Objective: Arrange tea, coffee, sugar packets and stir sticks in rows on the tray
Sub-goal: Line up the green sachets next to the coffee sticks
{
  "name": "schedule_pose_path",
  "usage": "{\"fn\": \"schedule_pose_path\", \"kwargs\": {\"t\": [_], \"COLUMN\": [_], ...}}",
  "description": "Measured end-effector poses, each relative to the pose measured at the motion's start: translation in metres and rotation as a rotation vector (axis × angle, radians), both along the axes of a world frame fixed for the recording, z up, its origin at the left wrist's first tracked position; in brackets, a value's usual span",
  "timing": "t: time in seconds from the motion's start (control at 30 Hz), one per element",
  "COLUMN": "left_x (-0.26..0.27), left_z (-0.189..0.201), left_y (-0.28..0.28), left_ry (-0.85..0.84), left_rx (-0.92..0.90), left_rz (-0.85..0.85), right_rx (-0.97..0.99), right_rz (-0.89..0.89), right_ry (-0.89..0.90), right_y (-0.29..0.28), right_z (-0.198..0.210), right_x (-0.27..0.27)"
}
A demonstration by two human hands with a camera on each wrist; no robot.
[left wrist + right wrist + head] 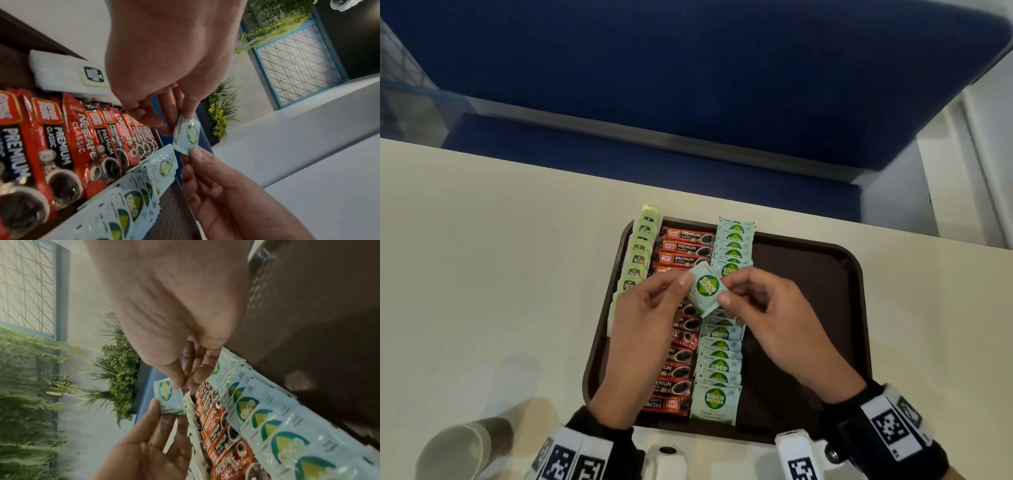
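Closest to my head camera are the two wrist bands with their black-and-white markers, and just past them my hands meet above the middle of the brown tray (856,308). Both hands hold one sugar packet (706,288), pale with a green and yellow round logo, tilted on a diagonal and lifted clear of the rows beneath it. My left hand (643,329) pinches the packet's left edge between thumb and fingertips; my right hand (767,308) pinches its lower right corner the same way, the remaining fingers curled in. From the left wrist view the packet (186,135) hangs just under the left fingers, with the right thumb meeting its lower corner. From the right wrist view it sits between the two hands, bowed slightly.

Under the hands, the tray carries three rows running away from me. On the left is a row of tea bags (635,260) with green tags, their far end reaching past the tray's rim. Next to it lies the row of red coffee sachets (681,248), overlapping one another. Just beside those is the row of sugar packets (720,370), also overlapped, and the held packet hovers over the middle of this row. The right part of the tray is bare brown surface.

On the tabletop (482,257), near my left wrist, a paper cup (462,448) lies on its side.
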State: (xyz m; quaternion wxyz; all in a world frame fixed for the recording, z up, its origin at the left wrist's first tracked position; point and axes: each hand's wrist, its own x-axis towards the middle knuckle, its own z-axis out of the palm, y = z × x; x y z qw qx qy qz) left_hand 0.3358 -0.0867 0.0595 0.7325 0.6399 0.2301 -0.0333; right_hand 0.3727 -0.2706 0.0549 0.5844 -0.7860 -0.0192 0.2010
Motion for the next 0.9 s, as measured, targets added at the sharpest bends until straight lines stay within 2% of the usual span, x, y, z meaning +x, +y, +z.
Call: {"fn": "schedule_pose_path", "kwargs": {"t": [0.13,0.23,0.33,0.53,0.9], "left_x": [0.003,0.005,0.005,-0.001,-0.005], "left_z": [-0.005,-0.009,-0.013,-0.02,-0.024], "left_y": [0.004,0.004,0.008,0.015,0.018], "left_ry": [-0.009,0.006,0.017,0.042,0.056], "left_rx": [0.195,0.244,0.231,0.199,0.184], "left_rz": [-0.118,-0.079,-0.03,-0.02,-0.029], "right_rx": [-0.08,-0.099,-0.157,-0.253,-0.239], "right_rz": [-0.053,-0.133,-0.198,-0.177,-0.166], "right_ry": [-0.079,-0.135,-0.18,-0.225,-0.224], "right_y": [-0.012,-0.018,-0.025,-0.029,-0.023], "right_z": [-0.003,-0.01,-0.02,-0.036,-0.037], "right_x": [0.01,0.016,0.021,0.02,0.018]}}
